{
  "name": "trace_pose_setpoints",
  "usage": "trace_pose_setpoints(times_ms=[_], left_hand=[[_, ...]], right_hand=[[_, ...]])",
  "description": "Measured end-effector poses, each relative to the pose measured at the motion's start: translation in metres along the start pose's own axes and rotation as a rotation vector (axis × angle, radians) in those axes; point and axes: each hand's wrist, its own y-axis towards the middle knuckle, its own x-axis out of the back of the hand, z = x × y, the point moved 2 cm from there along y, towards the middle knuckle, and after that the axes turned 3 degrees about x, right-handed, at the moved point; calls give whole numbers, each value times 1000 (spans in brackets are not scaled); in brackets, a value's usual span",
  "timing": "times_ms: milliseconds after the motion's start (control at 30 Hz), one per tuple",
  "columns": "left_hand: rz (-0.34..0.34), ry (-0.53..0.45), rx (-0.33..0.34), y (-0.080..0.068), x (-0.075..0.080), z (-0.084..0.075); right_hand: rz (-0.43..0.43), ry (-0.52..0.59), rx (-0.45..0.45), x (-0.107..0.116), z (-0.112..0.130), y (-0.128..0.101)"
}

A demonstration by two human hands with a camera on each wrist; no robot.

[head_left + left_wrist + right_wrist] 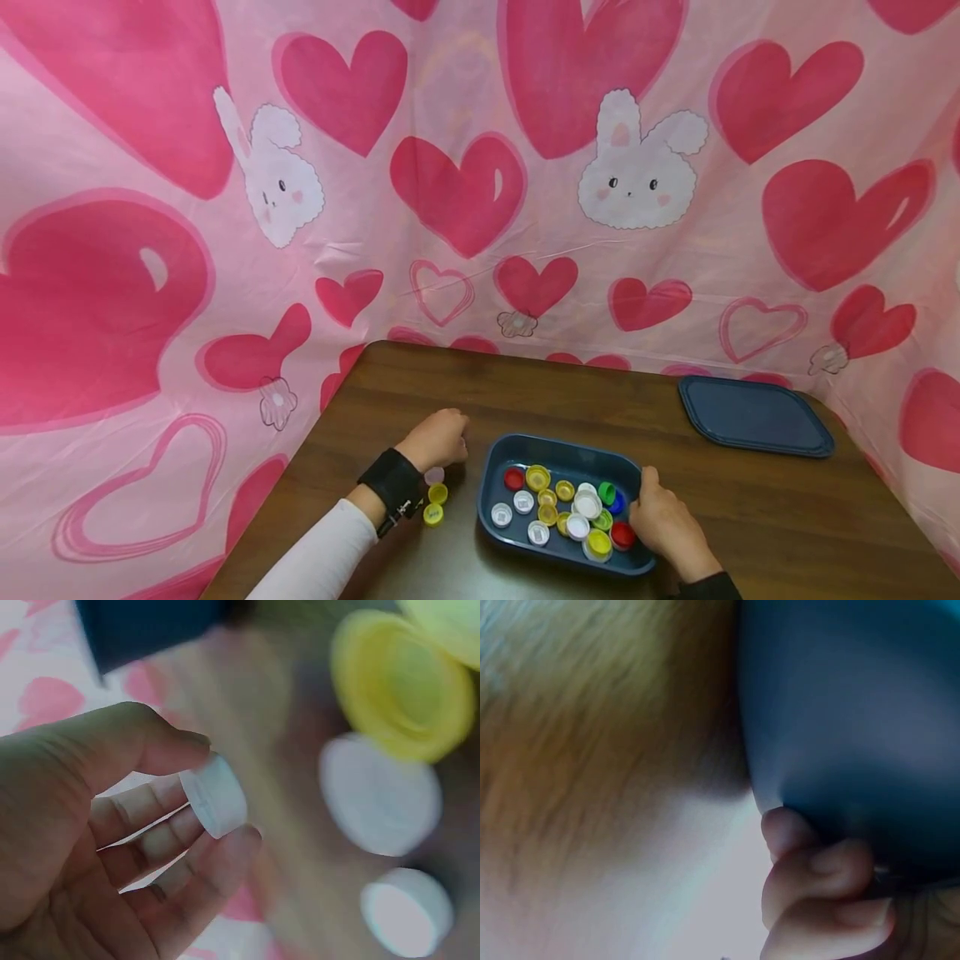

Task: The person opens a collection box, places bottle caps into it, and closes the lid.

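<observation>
My left hand [437, 439] is above the table, left of a dark blue bin [570, 457]. Between its thumb and fingertips it pinches a white bottle cap [216, 796], which the head view hides. Close to that hand lie a yellow cap [405, 686], a pale cap [381, 795] and a white cap [407, 911]. My right hand [670, 525] grips the bin's right wall, its curled fingers [817, 874] showing in the right wrist view. Several caps lie inside the bin, among them a red cap [513, 477], a yellow cap [537, 477] and a green cap [607, 492].
On the back right of the brown wooden table [525, 392] lies a flat dark blue tray or lid [757, 417]. A pink cloth [450, 83] with hearts and rabbits hangs behind the table and along its left side.
</observation>
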Motion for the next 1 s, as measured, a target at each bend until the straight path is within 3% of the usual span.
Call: trace_pose_setpoints(times_ms=[200,333,500,600,833,1000], left_hand=[[-34,20,-89,-5,20,-39],[8,5,-130,-9,23,-65],[82,47,-201,-16,15,-89],[126,76,-236,-19,9,-97],[197,99,-221,-20,2,-102],[264,111,-260,-21,-6,-106]], right_hand=[[8,5,-13,0,-1,1],[3,3,-7,0,-1,1],[3,5,-12,0,0,1],[4,7,-17,0,0,0],[5,8,-13,1,0,0],[8,18,-16,0,1,0]])
